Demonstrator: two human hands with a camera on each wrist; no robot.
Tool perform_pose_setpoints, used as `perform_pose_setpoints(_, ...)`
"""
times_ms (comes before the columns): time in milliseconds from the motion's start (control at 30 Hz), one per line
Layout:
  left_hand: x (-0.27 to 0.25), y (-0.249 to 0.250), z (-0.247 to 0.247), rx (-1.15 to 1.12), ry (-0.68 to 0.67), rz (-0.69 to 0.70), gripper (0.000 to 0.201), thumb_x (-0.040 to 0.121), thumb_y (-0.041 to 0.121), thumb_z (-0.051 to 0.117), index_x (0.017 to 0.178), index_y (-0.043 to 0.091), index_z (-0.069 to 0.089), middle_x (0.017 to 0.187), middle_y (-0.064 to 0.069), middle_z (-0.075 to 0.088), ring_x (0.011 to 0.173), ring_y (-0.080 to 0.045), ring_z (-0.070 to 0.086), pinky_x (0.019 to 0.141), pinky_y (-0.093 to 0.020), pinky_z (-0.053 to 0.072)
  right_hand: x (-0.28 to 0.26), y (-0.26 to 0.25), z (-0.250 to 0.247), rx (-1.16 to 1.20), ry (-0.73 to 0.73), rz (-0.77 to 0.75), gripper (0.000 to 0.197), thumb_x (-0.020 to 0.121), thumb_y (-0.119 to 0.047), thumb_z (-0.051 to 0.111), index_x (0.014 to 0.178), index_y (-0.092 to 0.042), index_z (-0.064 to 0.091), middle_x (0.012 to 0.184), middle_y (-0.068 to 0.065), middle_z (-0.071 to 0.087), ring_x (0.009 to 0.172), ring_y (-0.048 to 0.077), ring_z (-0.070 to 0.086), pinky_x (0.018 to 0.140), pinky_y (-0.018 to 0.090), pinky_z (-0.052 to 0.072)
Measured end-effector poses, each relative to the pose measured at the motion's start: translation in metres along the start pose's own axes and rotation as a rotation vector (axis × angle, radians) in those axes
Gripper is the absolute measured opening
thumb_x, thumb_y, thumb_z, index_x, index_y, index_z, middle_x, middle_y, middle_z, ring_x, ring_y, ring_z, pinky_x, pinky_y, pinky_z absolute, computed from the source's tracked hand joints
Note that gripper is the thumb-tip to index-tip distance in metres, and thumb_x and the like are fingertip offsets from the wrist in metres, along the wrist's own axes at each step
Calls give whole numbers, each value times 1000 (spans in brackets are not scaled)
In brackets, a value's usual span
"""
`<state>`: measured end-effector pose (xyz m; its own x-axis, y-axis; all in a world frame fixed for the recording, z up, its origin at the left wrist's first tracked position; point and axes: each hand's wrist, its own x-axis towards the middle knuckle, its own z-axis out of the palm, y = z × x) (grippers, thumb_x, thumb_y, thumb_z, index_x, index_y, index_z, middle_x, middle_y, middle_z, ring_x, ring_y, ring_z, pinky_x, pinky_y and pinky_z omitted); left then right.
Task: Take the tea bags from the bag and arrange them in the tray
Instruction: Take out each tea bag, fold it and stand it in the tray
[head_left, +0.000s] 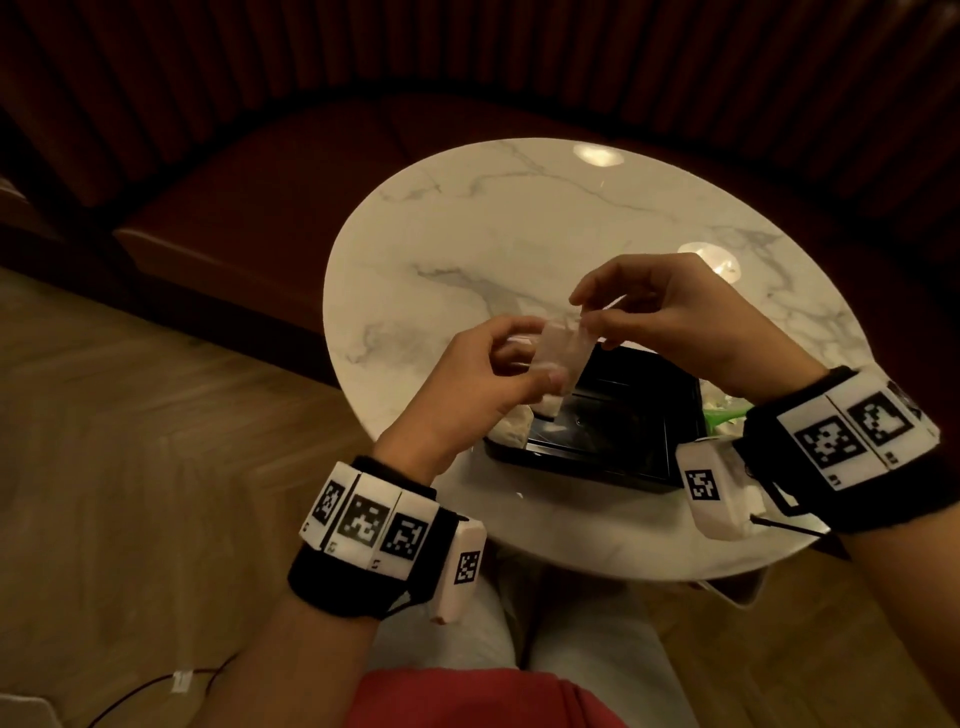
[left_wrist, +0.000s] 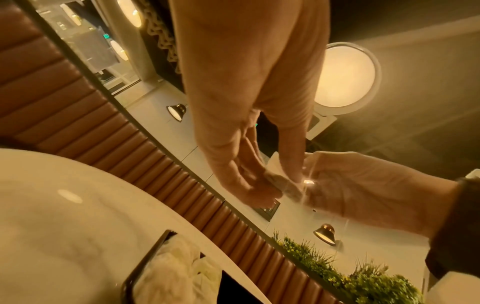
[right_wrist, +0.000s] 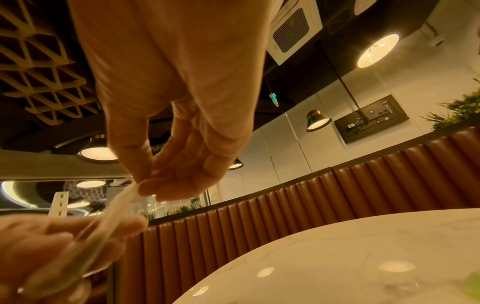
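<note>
Above the black rectangular tray (head_left: 613, 462), at twelve o'clock, left hand (head_left: 467, 379) and right hand (head_left: 670, 322) both pinch a small clear plastic bag (head_left: 563, 353).

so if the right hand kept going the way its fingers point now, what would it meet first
The right hand points left toward the left hand, and its fingers already pinch the top of the clear bag held between them. It would likely press into the bag, then the left hand's fingers; depth is unclear.

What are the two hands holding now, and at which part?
Both hold one clear plastic bag above the tray: left hand grips its lower body, right hand pinches its top edge.
</note>
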<state>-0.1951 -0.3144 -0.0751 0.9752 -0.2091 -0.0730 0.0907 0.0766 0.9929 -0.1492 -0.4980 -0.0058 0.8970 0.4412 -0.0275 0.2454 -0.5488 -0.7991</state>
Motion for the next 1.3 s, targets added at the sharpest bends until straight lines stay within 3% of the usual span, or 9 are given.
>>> perform_pose_setpoints(133,2,-8,-2,-28,33,3,18,85,5,70,102,11,71,93,-1,74,89,-14,70,81,-30,58,-4,-2,0,-25,-40,-23,22,91,-11,61,101,-30,65,96,-4,67,80,5,69,78,17,55)
perform_pose_setpoints(333,3,-12,-1,-27,29,19,19,85,-2,70,101,7,70,97,-5,71,89,-18,70,80,-32,59,-2,1,3,-140,-47,-17,19,88,-23,65,106,-18,71,83,-16,69,69,6,70,71,17,56)
perform_pose_setpoints(400,4,-14,0,-53,22,4,21,83,-2,71,102,9,70,97,-6,71,88,-18,71,79,-30,59,0,2,4,-150,-35,-33,17,88,-25,64,103,-21,70,83,-17,69,70,6,70,71,18,56)
perform_pose_setpoints(600,5,-21,1,-50,4,-58,20,85,0,69,97,15,67,90,-1,69,83,-10,68,73,-20,54,8,12,9,-165,-46,-52,19,92,-21,63,107,-14,71,93,-5,72,79,7,70,75,22,57)
perform_pose_setpoints(767,12,-38,-7,240,141,-134,41,83,12,76,119,16,58,104,-1,56,90,-12,55,71,-8,46,15,42,20,-293,0,13,15,92,-14,65,104,-12,73,92,1,73,78,12,69,74,24,56)
perform_pose_setpoints(833,12,-45,-10,332,183,-152,42,87,14,71,126,11,56,108,-2,55,96,-13,55,77,-13,46,17,54,26,-379,-25,43,13,90,-14,67,101,-13,73,91,3,73,78,10,65,72,15,50)
perform_pose_setpoints(967,11,-53,-12,465,164,-188,38,94,11,61,132,10,56,121,-8,59,112,-22,57,90,-24,43,24,69,36,-502,-155,161,12,90,-20,68,99,-12,69,93,2,69,85,14,62,67,15,41)
perform_pose_setpoints(1133,10,-56,-12,518,134,-220,43,94,0,54,136,11,53,116,-10,62,107,-30,61,84,-26,45,39,77,46,-580,-261,231,15,87,-25,72,95,-13,72,78,-8,59,70,4,52,57,10,34)
perform_pose_setpoints(1300,11,-60,-14,492,142,-232,44,94,2,55,136,15,53,113,-10,63,97,-27,63,83,-32,51,51,83,52,-506,-168,261,8,85,-20,74,87,-12,71,66,-12,54,59,-3,48,48,4,34)
